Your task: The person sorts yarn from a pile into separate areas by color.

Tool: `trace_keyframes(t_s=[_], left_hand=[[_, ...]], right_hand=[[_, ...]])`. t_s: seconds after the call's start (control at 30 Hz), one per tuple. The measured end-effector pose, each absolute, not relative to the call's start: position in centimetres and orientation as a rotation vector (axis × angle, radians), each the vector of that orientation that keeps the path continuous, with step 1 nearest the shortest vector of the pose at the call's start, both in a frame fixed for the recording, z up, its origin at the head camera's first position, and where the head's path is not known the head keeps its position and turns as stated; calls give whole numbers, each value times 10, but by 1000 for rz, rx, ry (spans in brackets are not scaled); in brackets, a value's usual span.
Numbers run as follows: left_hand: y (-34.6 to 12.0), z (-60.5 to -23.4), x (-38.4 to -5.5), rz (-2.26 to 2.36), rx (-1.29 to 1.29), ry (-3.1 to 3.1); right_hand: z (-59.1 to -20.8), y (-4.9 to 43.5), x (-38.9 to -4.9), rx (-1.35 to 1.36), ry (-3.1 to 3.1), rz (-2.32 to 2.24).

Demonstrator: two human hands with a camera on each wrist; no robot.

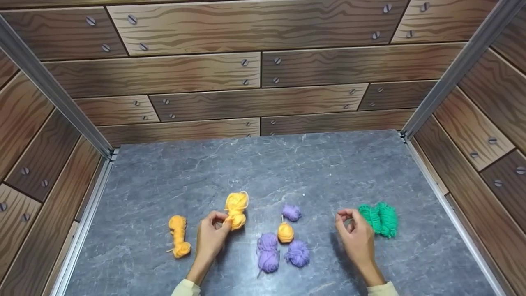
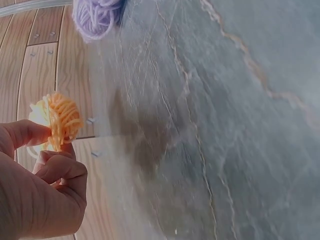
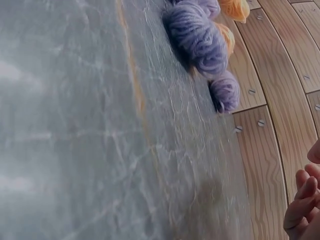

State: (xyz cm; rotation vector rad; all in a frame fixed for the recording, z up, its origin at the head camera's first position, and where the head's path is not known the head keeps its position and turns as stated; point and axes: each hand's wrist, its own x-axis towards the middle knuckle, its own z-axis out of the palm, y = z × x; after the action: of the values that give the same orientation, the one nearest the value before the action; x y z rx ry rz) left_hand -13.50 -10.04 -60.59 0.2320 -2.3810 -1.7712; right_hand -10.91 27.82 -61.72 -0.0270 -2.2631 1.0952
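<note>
My left hand (image 1: 213, 236) pinches a yellow-orange yarn bundle (image 1: 236, 209) by its lower end, thumb against fingers. In the left wrist view the same yarn shows above the fingertips, raised off the table. My right hand (image 1: 356, 235) hovers with its fingers loosely bent and nothing between them. Just beyond it lies a green yarn bundle (image 1: 384, 220), partly covered by the hand. Between the hands sit a small orange yarn ball (image 1: 285, 232), a long purple yarn bundle (image 1: 268, 253), a round purple ball (image 1: 298, 253) and a smaller purple ball (image 1: 291, 212).
Left of my left hand, another orange yarn bundle (image 1: 178, 237), narrow in the middle, lies on the grey marbled tabletop (image 1: 263, 164). Wood-patterned panels (image 1: 263, 70) stand at the back and both sides, with metal rails (image 1: 460, 70) at the corners.
</note>
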Motion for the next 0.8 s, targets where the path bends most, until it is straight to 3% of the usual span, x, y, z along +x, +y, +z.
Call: trace_keyframes(t_s=[0.8], left_hand=[[-143, -606, -118, -1663, 423, -2371]], right_hand=[[-622, 253, -132, 109, -2433, 1140]])
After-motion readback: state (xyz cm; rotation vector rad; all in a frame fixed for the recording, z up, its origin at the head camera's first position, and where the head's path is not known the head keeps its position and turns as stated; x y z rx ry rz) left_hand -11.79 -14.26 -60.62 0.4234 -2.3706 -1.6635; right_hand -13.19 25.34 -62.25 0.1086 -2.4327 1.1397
